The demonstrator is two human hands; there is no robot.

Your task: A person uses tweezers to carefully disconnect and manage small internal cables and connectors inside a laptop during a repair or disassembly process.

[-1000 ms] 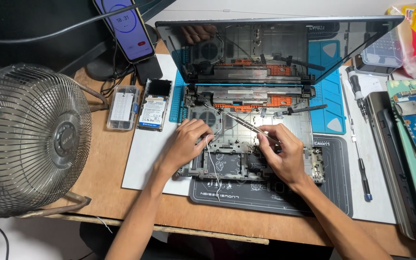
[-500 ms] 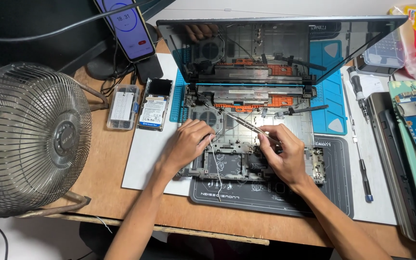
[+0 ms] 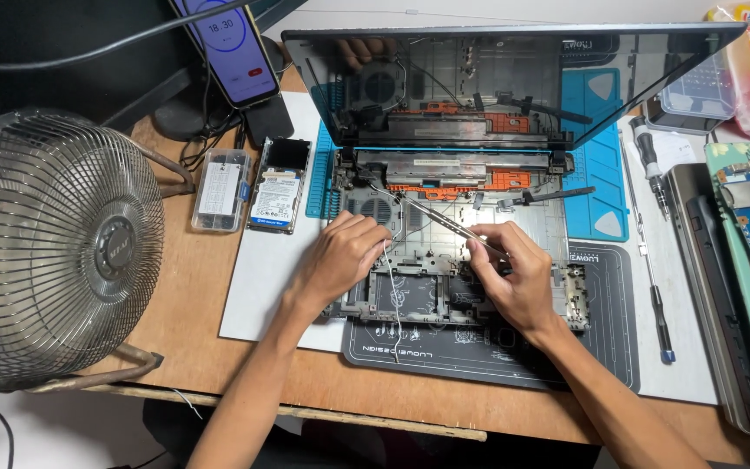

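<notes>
Since the earlier frame the left hand [image 3: 345, 256] has crept slightly along the opened laptop base [image 3: 453, 260], fingers together on a thin white wire [image 3: 392, 295]. The right hand [image 3: 514, 278] pinches tweezers [image 3: 431, 213] over it. A clear small-parts box [image 3: 219, 189] sits by the fan [image 3: 45, 247] on the tabletop [image 3: 193, 304].

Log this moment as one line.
left hand: on laptop base, by white wire | right hand: holds tweezers | fan left

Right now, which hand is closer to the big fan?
Left. The left hand rests on the laptop on the side toward the fan; the right hand, holding tweezers, is farther away.
</notes>
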